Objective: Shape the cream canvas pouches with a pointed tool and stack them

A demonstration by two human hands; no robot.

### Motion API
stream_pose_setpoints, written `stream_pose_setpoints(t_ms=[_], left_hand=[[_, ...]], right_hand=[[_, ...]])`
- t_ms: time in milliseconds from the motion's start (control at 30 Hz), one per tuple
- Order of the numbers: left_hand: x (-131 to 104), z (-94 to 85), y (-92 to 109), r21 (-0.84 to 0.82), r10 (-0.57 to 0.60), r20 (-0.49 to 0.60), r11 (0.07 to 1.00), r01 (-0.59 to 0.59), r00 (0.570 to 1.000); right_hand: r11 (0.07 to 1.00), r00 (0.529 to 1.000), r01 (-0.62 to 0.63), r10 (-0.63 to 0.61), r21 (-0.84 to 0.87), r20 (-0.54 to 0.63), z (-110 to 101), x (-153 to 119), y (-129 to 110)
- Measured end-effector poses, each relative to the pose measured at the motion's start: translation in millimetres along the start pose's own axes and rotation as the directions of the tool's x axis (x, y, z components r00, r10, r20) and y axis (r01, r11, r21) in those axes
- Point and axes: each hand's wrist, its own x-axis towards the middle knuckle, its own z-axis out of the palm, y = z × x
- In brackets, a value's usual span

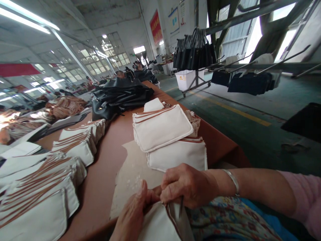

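Observation:
A cream pouch (156,222) with a brown-edged zip opening lies at the near table edge, over the lap. My right hand (189,185) is closed at its top corner by the zip, with a thin dark tool pointing down from under the fingers. My left hand (135,209) grips the pouch's left upper edge, thumb raised, the other fingers partly hidden. Just beyond my hands, a cream pouch (179,155) lies under a small stack of similar pouches (162,129).
Rows of cream pouches (37,201) cover the left of the brown table (100,187). Black leather bags (122,93) are heaped at its far end. A cardboard sheet (130,167) lies in the middle. Racks with dark bags (195,53) and a white bin (187,80) stand at the right.

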Motion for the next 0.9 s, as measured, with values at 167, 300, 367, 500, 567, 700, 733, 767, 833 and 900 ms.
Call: stream_pose_setpoints(t_ms=[167,300,367,500,567,700,733,767,833,900], left_hand=[[3,-2.9,-9,-0.031,0.021,-0.017,0.999,-0.022,1.000],[8,-7.5,-12,0.043,-0.010,0.108,0.999,0.006,0.994],[11,-9.9,-10,0.102,0.020,0.175,0.994,-0.038,0.984],[10,-11.2,2,0.309,0.067,0.321,0.936,-0.171,0.945],[7,-9.9,10,0.420,0.074,0.371,0.876,-0.238,0.926],[-1,-8.0,21,0.591,0.103,0.367,0.742,-0.317,0.924],[-2,-8.0,22,0.628,0.130,0.356,0.700,-0.340,0.925],[-3,-8.3,24,0.662,0.163,0.352,0.653,-0.368,0.922],[-4,-9.1,26,0.717,0.236,0.361,0.548,-0.431,0.902],[-2,-10.6,27,0.750,0.294,0.390,0.448,-0.487,0.872]], right_hand=[[0.932,0.974,0.222,-0.199,-0.286,0.105,-8,-5,1],[0.877,0.964,0.265,-0.252,-0.400,0.087,-9,-8,3],[0.861,0.962,0.269,-0.259,-0.432,0.085,-7,-10,3],[0.882,0.978,0.208,-0.189,-0.422,0.087,-2,-16,-1],[0.933,0.988,0.153,-0.140,-0.326,0.062,0,-18,-5],[0.978,0.985,-0.148,0.160,0.146,-0.071,-2,-16,-14],[0.907,0.942,-0.291,0.327,0.303,-0.076,-4,-13,-14],[0.790,0.871,-0.423,0.490,0.443,-0.042,-6,-10,-14],[0.539,0.728,-0.599,0.675,0.593,0.122,-13,-3,-10],[0.429,0.684,-0.681,0.661,0.594,0.307,-20,5,-4]])
